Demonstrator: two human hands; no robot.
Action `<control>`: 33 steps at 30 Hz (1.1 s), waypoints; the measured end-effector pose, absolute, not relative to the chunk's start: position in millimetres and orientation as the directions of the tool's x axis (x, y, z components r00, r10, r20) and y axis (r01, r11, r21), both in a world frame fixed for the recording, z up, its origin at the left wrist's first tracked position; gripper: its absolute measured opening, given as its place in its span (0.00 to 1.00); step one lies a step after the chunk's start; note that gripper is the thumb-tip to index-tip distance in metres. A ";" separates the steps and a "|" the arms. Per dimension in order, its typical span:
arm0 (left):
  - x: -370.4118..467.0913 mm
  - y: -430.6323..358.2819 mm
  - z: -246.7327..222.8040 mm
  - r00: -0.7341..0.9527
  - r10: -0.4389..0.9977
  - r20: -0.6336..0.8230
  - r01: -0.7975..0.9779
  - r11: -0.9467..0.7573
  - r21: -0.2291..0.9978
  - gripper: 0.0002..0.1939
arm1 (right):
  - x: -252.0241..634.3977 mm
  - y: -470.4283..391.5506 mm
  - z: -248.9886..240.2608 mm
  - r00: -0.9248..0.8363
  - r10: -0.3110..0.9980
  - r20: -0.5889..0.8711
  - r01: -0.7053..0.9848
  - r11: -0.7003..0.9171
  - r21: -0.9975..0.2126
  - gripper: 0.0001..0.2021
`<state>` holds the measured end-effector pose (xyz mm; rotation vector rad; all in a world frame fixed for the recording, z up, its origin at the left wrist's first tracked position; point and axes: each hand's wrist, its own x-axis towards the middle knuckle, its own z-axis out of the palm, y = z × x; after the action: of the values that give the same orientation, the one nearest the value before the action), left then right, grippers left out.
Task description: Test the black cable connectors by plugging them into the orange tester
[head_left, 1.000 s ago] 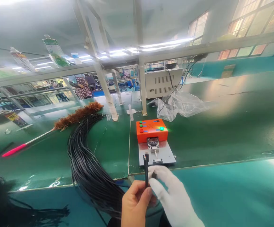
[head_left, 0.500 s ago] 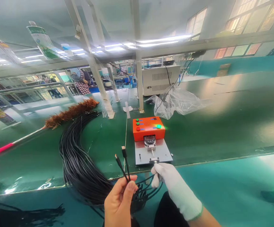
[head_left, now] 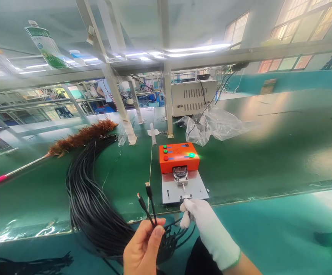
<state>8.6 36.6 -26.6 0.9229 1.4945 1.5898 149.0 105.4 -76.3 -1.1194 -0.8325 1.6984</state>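
Note:
My bare left hand [head_left: 143,248] pinches two black cable ends [head_left: 147,200] that stick upward, each tipped with a small connector. My right hand [head_left: 200,219], in a white glove, is closed on a third cable's connector at the front edge of the grey plate [head_left: 194,189] of an orange test box [head_left: 179,156]. The box has a round dial gauge [head_left: 180,172] and a lit green lamp. A thick bundle of black cables [head_left: 88,198] lies on the green bench to the left and hangs over its front edge.
A brown feather duster [head_left: 80,135] with a pink handle lies at the left. Crumpled clear plastic [head_left: 214,126] and a white vented cabinet [head_left: 193,97] sit behind the box. Metal frame posts [head_left: 167,95] rise from the bench. Another person stands far behind.
My left hand has drawn away to the left with two cable ends, now splayed apart. My right hand has moved forward to the plate's front edge with one connector.

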 end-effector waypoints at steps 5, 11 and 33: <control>6.6 36.1 -25.6 -0.411 0.912 0.004 -0.037 -0.021 0.999 0.17 | 143.8 105.1 -77.6 -0.135 0.939 -0.315 -0.361 -0.343 -0.867 0.13; 5.6 35.1 -29.7 -0.353 0.936 -0.012 -0.065 -0.011 0.998 0.16 | 138.9 106.9 -81.0 -0.113 0.948 -0.297 -0.351 -0.318 -0.881 0.16; 2.5 28.8 -38.7 -0.349 0.937 0.003 -0.073 -0.030 0.997 0.17 | 148.2 79.7 -60.8 -0.054 0.959 -0.279 -0.137 -0.284 -0.949 0.16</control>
<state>2.5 28.8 -38.7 0.9733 1.3964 1.5142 148.2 79.7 -60.8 -1.2873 -0.9766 1.5071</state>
